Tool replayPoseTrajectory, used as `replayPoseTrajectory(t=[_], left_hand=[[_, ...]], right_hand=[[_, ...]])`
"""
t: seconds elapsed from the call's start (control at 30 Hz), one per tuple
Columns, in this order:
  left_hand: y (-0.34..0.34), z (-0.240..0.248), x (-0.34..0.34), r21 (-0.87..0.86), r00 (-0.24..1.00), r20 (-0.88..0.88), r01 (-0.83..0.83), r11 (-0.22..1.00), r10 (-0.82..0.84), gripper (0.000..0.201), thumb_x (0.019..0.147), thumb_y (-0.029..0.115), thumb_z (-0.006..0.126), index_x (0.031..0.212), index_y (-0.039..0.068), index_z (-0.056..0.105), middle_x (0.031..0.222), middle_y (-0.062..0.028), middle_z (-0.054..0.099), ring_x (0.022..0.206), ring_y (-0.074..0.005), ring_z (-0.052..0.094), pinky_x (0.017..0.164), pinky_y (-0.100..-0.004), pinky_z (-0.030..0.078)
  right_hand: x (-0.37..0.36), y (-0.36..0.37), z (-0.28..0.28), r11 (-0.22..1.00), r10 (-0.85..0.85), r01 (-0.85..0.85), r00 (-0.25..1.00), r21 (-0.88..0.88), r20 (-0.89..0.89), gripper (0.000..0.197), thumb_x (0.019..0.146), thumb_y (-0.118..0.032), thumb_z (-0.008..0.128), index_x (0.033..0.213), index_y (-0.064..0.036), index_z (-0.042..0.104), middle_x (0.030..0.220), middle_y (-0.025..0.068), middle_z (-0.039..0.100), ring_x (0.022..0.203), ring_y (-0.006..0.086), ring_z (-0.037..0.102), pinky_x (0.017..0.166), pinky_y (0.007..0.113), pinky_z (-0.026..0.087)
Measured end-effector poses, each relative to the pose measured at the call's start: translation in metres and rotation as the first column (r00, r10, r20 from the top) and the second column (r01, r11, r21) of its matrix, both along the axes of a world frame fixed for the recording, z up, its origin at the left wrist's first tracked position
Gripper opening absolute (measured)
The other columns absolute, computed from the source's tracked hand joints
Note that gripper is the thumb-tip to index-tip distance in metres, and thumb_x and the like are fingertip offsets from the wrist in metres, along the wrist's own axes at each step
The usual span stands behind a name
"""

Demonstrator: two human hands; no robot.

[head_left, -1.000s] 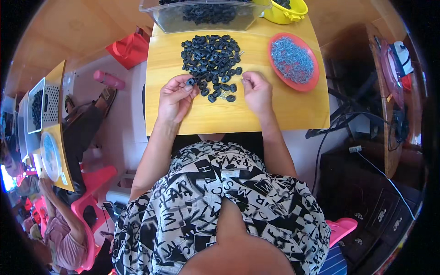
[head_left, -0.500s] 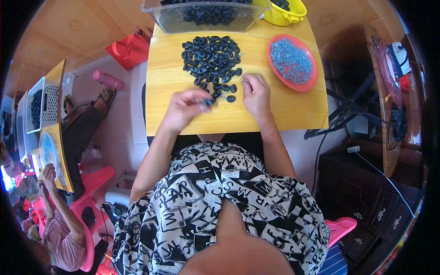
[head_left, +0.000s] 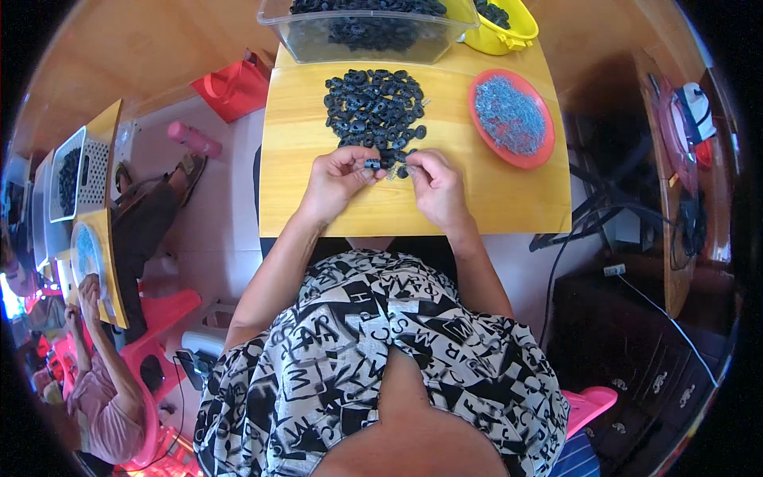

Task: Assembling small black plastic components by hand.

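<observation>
Between the thumb and fingers of my left hand is a small black plastic part, held at the near end of the pile. Close by on its right, my right hand is pinched; whatever lies between its fingertips is too small to make out. A loose pile of similar black parts covers the middle of the yellow wooden table. A few tiny light metal pieces lie near my fingertips. To the right, a red oval plate holds many small silvery metal pieces.
A clear plastic bin of black parts stands at the table's far edge, beside a yellow basin with more. A red bag and pink bottle are on the left. Another person's hands are at a table farther left.
My left hand has moved right and slightly up with the black part. My right hand has come down and left, so both hands are now close together.
</observation>
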State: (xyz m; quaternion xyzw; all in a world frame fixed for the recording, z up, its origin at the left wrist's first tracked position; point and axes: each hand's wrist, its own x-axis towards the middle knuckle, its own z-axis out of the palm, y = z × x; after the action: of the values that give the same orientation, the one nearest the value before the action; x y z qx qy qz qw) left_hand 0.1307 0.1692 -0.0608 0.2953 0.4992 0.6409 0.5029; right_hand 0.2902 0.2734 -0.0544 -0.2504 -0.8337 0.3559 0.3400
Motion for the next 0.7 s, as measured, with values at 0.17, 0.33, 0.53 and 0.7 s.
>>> replayPoseTrajectory(t=[0.17, 0.33, 0.53, 0.7], left_hand=[[-0.004, 0.002, -0.004, 0.009, 0.996, 0.088, 0.033, 0.999, -0.034, 0.022, 0.085, -0.005, 0.056, 0.107, -0.004, 0.059, 0.089, -0.0102, 0.065, 0.081, -0.0146, 0.063, 0.071, -0.0233, 0.05], [-0.008, -0.004, -0.006, 0.052, 0.996, 0.086, 0.021, 0.998, -0.025, 0.022, 0.085, -0.004, 0.057, 0.107, -0.004, 0.059, 0.089, -0.0106, 0.066, 0.08, -0.0149, 0.063, 0.07, -0.0241, 0.051], [-0.009, -0.005, -0.005, 0.073, 0.997, 0.057, 0.053, 0.996, -0.057, 0.021, 0.085, -0.004, 0.057, 0.106, -0.004, 0.06, 0.09, -0.0111, 0.066, 0.08, -0.0154, 0.063, 0.07, -0.0247, 0.051], [-0.009, -0.008, -0.008, 0.147, 0.992, 0.115, 0.038, 0.988, -0.055, 0.021, 0.084, -0.005, 0.056, 0.106, -0.005, 0.059, 0.089, -0.0124, 0.066, 0.079, -0.0171, 0.064, 0.071, -0.0259, 0.051]], right_hand=[[-0.017, -0.011, 0.015, 0.913, 0.086, -0.133, 0.987, -0.386, -0.137, 0.013, 0.08, 0.009, 0.059, 0.091, 0.0032, 0.06, 0.086, 0.0055, 0.06, 0.077, 0.0113, 0.058, 0.068, 0.022, 0.047], [-0.025, -0.017, 0.021, 0.885, 0.122, -0.17, 0.983, -0.433, -0.136, 0.008, 0.08, 0.008, 0.057, 0.087, 0.0046, 0.059, 0.08, 0.0106, 0.061, 0.073, 0.0164, 0.063, 0.063, 0.026, 0.05], [-0.026, -0.013, 0.026, 0.855, 0.153, -0.163, 0.986, -0.492, -0.062, 0.006, 0.08, 0.007, 0.057, 0.086, 0.0051, 0.058, 0.076, 0.0098, 0.062, 0.07, 0.015, 0.063, 0.063, 0.026, 0.05], [-0.033, -0.014, 0.019, 0.736, 0.177, -0.207, 0.978, -0.645, -0.113, 0.009, 0.083, 0.008, 0.057, 0.089, 0.002, 0.055, 0.078, 0.0035, 0.058, 0.071, 0.0092, 0.059, 0.063, 0.022, 0.049]])
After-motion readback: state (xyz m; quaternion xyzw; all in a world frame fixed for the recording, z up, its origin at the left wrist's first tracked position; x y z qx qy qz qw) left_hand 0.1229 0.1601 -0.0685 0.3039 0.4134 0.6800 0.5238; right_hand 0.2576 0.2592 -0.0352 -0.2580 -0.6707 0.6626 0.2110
